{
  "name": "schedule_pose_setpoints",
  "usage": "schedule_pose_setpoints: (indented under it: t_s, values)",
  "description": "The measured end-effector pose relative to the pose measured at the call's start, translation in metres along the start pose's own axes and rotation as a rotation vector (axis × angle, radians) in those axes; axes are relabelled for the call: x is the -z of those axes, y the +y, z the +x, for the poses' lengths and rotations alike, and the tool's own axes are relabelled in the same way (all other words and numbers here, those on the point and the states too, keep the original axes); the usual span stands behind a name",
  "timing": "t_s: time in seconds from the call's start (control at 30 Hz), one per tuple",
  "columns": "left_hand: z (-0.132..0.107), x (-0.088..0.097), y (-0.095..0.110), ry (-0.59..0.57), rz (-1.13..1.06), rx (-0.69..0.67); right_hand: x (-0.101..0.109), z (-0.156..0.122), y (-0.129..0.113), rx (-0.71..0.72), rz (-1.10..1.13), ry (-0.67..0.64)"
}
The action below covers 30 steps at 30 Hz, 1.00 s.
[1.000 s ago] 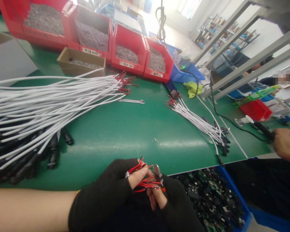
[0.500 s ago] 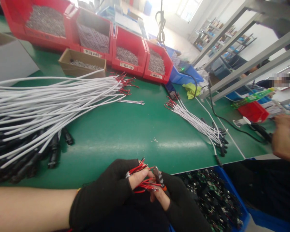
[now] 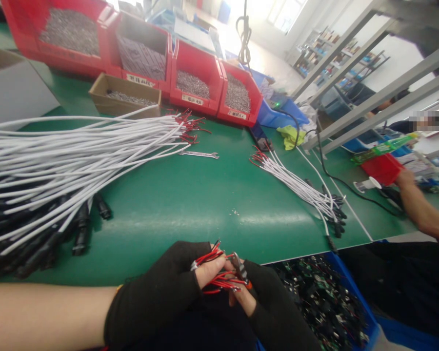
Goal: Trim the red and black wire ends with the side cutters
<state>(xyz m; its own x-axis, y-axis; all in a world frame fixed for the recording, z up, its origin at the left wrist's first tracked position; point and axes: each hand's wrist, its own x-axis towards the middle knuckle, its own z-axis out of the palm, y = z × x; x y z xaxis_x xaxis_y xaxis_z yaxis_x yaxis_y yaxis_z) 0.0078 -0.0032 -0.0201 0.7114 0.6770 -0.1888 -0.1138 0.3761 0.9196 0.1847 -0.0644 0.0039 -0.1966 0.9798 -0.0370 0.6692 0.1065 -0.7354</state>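
Head view | left hand [image 3: 161,292] pinching red wires [image 3: 219,281] | right hand [image 3: 274,307] gripping small cutters [image 3: 239,263]

I sit at a wide workbench topped with a smooth green mat [image 3: 205,195]. Its near edge runs just in front of me, and daylight leaves a pale sheen on it toward the right-hand side. Slanting grey metal frame bars [image 3: 373,95] rise from near the bench's right edge and cross the upper right of my view. Beyond the far edge, the pale, shiny floor [image 3: 278,68] is washed out by glare. Strong daylight pours in through bright windows [image 3: 287,9] at the far end of the room. Near them, by a white wall [image 3: 406,48], stand open metal shelving racks [image 3: 336,61], too distant for me to make out what they carry.
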Motion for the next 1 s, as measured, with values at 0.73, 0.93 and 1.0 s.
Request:
schedule_pose_setpoints:
  t_s: [0.73,0.93,1.0]
  values:
    - [0.0,0.002,-0.004,-0.017,0.008,0.01,0.003,-0.009,0.01,-0.167,-0.038,0.04]
    - [0.0,0.002,-0.009,-0.05,-0.051,0.059,0.003,-0.018,0.023,-0.152,-0.157,0.09]
    - [0.0,0.001,-0.009,-0.055,-0.063,0.062,0.002,-0.02,0.025,-0.158,-0.169,0.085]
